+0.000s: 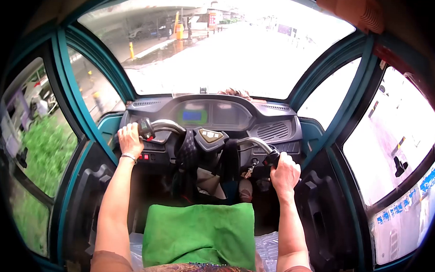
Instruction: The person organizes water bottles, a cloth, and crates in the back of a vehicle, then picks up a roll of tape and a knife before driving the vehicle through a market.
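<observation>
I sit in a small enclosed vehicle, facing its handlebar (167, 125). My left hand (130, 140) is wrapped round the left grip, beside a black switch box (146, 129) with a red button. On the other side, my right hand (285, 173) closes round the right grip, most of which it hides. A bracelet circles my left wrist. Between the two bars sits a centre cover (210, 138), and a dark bag or cloth (185, 154) hangs below it. Across my lap lies a green cloth (199, 233).
Behind the handlebar is a dashboard with a lit display (192, 116). A key (254, 162) sits right of the column. Through the windshield (258, 56) show a bright road, an orange barrier post (179, 31) and yellow posts. Green plants (47, 149) pass the left window.
</observation>
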Tool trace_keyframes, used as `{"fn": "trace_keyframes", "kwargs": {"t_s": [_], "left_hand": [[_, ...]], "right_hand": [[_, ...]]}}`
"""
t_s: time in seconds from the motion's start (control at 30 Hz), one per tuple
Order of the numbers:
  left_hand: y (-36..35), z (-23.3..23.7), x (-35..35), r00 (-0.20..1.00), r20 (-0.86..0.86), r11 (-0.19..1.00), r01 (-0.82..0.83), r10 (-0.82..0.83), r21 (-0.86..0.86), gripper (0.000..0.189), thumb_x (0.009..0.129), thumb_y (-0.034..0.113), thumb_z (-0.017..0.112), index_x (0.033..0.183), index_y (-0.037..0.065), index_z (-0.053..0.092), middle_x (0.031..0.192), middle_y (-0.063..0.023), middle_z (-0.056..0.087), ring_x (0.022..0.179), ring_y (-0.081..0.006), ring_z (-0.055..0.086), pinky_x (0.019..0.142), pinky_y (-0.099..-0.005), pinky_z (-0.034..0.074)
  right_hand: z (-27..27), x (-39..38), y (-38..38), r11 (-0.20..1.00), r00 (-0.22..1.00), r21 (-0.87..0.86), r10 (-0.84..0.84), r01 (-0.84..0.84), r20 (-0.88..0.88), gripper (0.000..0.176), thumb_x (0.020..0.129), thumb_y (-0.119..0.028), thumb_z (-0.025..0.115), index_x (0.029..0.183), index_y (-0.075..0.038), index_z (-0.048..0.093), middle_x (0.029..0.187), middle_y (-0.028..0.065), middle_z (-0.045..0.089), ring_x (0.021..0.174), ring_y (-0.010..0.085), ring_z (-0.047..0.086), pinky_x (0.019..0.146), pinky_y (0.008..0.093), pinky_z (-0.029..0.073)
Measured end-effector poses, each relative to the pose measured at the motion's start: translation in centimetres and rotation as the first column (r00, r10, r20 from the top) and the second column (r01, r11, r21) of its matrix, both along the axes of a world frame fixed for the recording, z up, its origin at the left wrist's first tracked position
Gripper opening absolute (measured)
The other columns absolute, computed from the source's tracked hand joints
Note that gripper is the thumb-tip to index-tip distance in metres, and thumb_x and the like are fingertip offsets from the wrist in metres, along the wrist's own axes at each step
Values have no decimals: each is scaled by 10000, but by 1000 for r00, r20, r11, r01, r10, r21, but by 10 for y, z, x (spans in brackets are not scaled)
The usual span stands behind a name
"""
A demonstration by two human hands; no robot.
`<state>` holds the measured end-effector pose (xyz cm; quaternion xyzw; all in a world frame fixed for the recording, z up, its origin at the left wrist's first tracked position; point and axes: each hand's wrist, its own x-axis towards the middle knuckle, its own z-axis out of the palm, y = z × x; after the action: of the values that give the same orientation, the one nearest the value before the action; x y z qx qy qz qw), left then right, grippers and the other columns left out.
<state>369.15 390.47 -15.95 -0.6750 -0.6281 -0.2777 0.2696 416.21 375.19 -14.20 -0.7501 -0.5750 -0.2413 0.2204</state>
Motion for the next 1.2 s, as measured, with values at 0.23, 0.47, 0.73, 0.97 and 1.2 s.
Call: {"fn": "trace_keyframes", "kwargs": {"t_s": [0.23, 0.47, 0.73, 0.97, 1.2], "left_hand": [[-9, -3, 3, 999, 33, 998, -41, 40, 39, 361, 672, 58, 674, 1001, 80, 526, 943, -108, 553, 948, -304, 533, 878, -412, 379], [-15, -7, 5, 998, 36, 996, -57, 54, 70, 353, 680, 43, 658, 1008, 81, 533, 938, -105, 560, 931, -306, 542, 883, -409, 385], [-24, -12, 13, 994, 46, 992, -107, 104, 67, 346, 688, 58, 670, 1006, 85, 536, 968, -103, 575, 964, -301, 551, 905, -411, 387], [-25, -16, 10, 991, 88, 990, -109, 101, 90, 375, 666, 52, 678, 1012, 86, 535, 954, -100, 566, 966, -303, 546, 922, -410, 383], [-29, -16, 7, 990, 109, 993, -93, 84, 73, 385, 654, 57, 679, 1008, 88, 533, 971, -107, 561, 979, -305, 533, 909, -411, 377]], "right_hand": [[4, 5, 5, 1000, 999, 9, 28, -28, 31, 255, 712, -173, 719, 844, -79, 522, 784, 108, 607, 732, 299, 632, 672, 405, 441], [6, 8, 12, 999, 997, 23, 43, -45, 69, 235, 738, -191, 715, 822, -92, 519, 752, 103, 605, 706, 286, 637, 660, 394, 441], [3, 19, 15, 999, 999, 1, 45, -45, 12, 242, 708, -127, 718, 845, -68, 528, 800, 126, 615, 761, 325, 634, 682, 417, 444], [11, 16, 24, 996, 996, 25, 81, -82, 27, 244, 700, -126, 724, 840, -66, 534, 797, 129, 622, 756, 329, 635, 687, 422, 456], [13, 14, 26, 998, 998, -11, 69, -69, 8, 260, 701, -140, 736, 864, -61, 550, 804, 133, 629, 766, 327, 645, 697, 415, 471]]}}
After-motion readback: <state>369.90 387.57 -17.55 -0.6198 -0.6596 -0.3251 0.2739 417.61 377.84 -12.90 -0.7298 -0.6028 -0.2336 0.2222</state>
